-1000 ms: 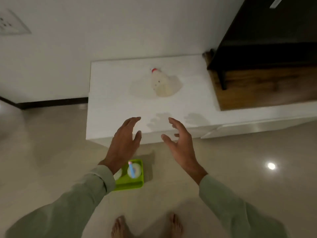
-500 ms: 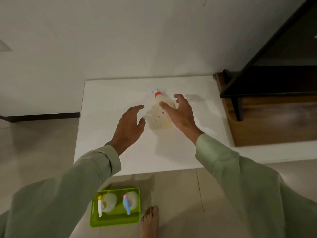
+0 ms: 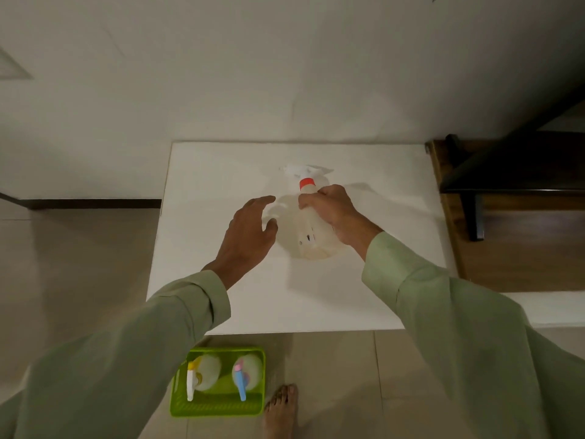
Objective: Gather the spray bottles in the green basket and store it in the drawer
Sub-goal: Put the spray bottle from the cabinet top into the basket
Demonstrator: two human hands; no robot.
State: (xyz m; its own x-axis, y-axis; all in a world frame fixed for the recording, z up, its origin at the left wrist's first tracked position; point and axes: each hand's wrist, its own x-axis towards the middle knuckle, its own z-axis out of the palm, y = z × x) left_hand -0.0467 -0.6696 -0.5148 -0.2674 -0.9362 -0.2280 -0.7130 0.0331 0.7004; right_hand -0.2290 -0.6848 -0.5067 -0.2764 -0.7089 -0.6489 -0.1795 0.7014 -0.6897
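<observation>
A pale spray bottle (image 3: 311, 239) with a red collar and white nozzle stands on the white cabinet top (image 3: 205, 191). My right hand (image 3: 332, 209) is closed around its neck, just below the collar. My left hand (image 3: 248, 231) hovers just left of the bottle, fingers spread, holding nothing. On the floor in front of the cabinet sits the green basket (image 3: 218, 408). It holds two spray bottles, one with a yellow and white nozzle (image 3: 205, 373) and one with a pink and blue nozzle (image 3: 248, 373).
A wall rises directly behind the cabinet. A dark shelf on a wooden surface (image 3: 522, 248) adjoins the cabinet on the right. My bare foot (image 3: 281, 410) stands on the tiled floor just right of the basket.
I have leaned in over the cabinet. My right hand has closed around the bottle's neck; half a second ago it was only touching it. My left hand has moved up beside the bottle.
</observation>
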